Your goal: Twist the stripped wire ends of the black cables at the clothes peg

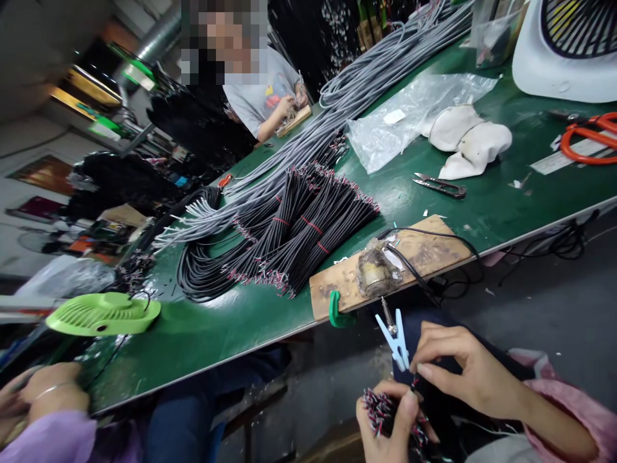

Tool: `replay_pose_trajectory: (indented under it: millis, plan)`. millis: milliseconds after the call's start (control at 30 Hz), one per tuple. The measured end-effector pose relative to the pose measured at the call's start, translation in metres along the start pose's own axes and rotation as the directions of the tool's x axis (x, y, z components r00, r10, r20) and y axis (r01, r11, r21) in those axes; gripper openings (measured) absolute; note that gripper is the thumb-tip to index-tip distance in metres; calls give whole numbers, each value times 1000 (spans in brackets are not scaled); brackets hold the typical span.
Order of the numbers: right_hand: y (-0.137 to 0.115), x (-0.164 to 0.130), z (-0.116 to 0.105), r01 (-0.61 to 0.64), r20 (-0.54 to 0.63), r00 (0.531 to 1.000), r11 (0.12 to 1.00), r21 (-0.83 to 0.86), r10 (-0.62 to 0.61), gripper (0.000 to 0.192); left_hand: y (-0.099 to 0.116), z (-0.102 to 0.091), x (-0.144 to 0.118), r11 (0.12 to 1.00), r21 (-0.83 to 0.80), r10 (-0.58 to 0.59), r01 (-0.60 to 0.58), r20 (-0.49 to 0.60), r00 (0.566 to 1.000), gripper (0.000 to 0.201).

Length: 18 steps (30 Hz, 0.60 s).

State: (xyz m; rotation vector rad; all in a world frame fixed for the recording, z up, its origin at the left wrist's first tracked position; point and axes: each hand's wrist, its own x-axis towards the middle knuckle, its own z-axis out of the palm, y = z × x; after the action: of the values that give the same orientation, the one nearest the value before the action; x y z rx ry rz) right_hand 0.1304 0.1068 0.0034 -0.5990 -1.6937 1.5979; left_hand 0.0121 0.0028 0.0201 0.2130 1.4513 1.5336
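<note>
Left hand (388, 427) is gripping a bundle of short black wires (385, 411), fingers closed round it, stripped red-and-white ends fanning out toward the camera. Right hand (463, 370) is pinching at the top of the same bundle, thumb and fingertips drawn together on a wire; whether one strand is being separated is hard to tell. Both hands are working below the desk edge, over the lap. A pale blue clip (398, 341) is standing just above the bundle, beside a metal tip (387, 314) jutting from the wooden board (385, 267).

Judging by this, the wire ends are being sorted or picked out one at a time; the next move likely calls for a fine pinch and steady hold on the bundle so the ends do not splay.

Green desk (222, 321) is carrying a large heap of black wire bundles (299, 238) tied with red bands, grey cables (366, 83) running away down it, snips (441, 185), orange scissors (590, 136), a plastic bag (409, 116), white cloth gloves (467, 145), a white fan (563, 58) and a green fan (103, 314). Another person is working at the far end; a third person's hand (51, 389) is showing at lower left. Cluttered workshop behind.
</note>
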Motion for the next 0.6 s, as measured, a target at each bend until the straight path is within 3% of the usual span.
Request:
replay_pose_trajectory:
  millis: [200,433,600]
  plan:
    - [-1,1,1,56,50,997,996,70,-60,14,-4,-5,2,999,-11,-37,38,65,997,33]
    - [2,-2,4,43,-52,998,999,-19,-44,13,-9,-5,5,1000,2,29,-29,38,999,36]
    - [2,-6,6,104,-25,994,991,-86,-106,9,-9,-13,7,976,144,160,-167,57,985,32]
